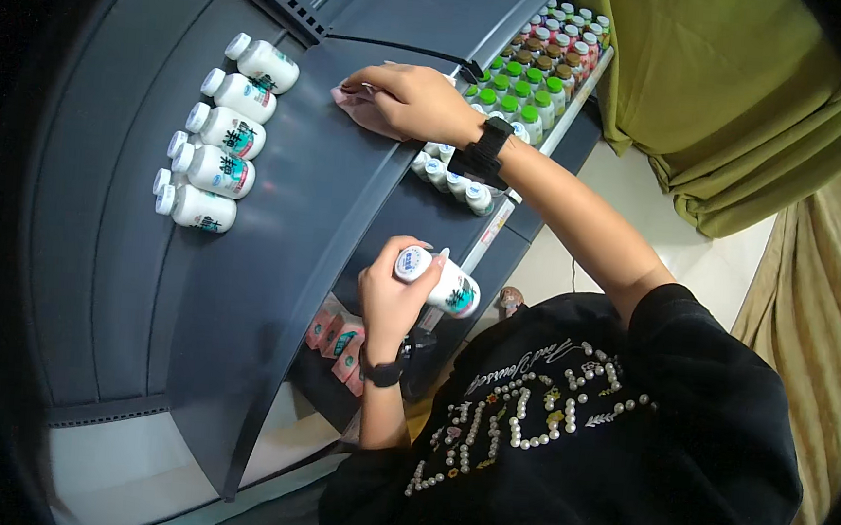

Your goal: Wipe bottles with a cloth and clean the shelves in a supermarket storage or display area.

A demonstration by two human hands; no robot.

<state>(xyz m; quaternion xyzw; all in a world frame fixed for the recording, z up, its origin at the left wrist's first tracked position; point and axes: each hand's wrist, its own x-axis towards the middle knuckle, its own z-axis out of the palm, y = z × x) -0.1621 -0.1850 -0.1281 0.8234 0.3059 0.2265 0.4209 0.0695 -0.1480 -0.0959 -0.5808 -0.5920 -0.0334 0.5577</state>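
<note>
My left hand [389, 294] is wrapped round a white plastic bottle [456, 289] with a white cap and a green-and-black printed label. It holds the bottle tilted, in front of the shelf edge. My right hand [417, 101] presses a crumpled pinkish cloth [368, 112] onto the dark grey shelf [294, 195], its fingers closed over it. Further left on that shelf, several similar white bottles [230, 132] stand grouped near the back panel. A black band sits on each wrist.
A lower shelf holds rows of small bottles with green caps [510, 103], and others with brown and white caps. Pink boxed packs [342, 340] sit under the shelf near my left forearm. An olive curtain [706, 87] hangs at the right above a pale floor [630, 199].
</note>
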